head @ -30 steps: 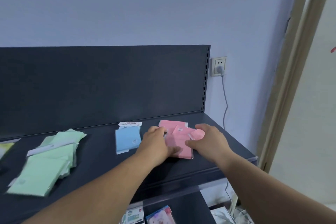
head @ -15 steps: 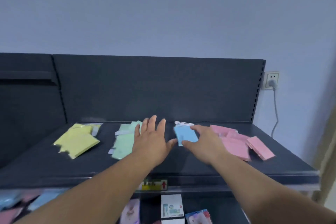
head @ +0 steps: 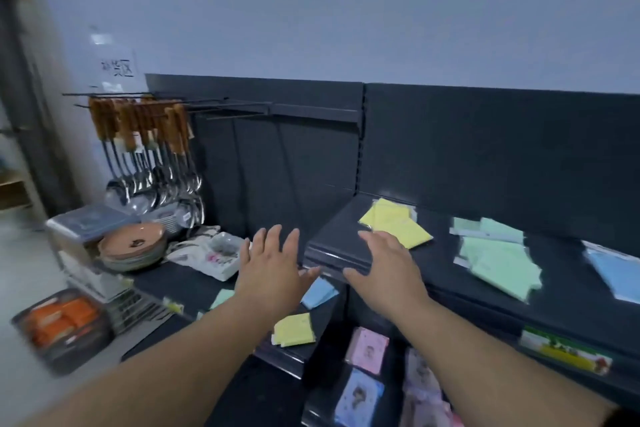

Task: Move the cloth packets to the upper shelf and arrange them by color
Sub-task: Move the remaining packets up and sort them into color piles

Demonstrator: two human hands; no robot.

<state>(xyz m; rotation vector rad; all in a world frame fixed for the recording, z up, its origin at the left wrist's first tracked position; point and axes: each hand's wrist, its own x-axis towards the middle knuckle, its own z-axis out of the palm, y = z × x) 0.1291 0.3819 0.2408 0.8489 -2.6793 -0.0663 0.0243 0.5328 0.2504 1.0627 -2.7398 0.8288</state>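
The left hand (head: 273,267) is wide open, with its fingers spread and pointing to 12 o'clock. It holds nothing. It is above the lower shelf (head: 180,282). Its thumb is just beside a blue packet (head: 320,292), but I cannot tell if they touch. The right hand (head: 388,270) is wide open too and holds nothing. It is over the front left corner of the upper shelf (head: 332,239), with its fingertips close to the yellow pile (head: 394,224). I cannot tell if it touches the shelf.

At 9 o'clock in the view are a tray of orange things (head: 59,322) and a stack of plates (head: 133,243). Ladles (head: 152,166) hang above them at 10 o'clock. A white dish (head: 214,255) sits just left of the left hand. The wall (head: 346,10) is pale grey-blue and the back panel (head: 485,149) is dark.

On the lower shelf a green packet (head: 221,298) peeks out by the left arm. The blue packet lies slanted from 8 to 2 o'clock. A yellow packet (head: 294,329) lies flat at 6 o'clock from the left hand. On the upper shelf the yellow pile runs from 10 to 4 o'clock. The green pile (head: 495,253), at 3 o'clock, runs from 11 to 5 o'clock. A blue pile (head: 616,270) at the right edge runs the same way.
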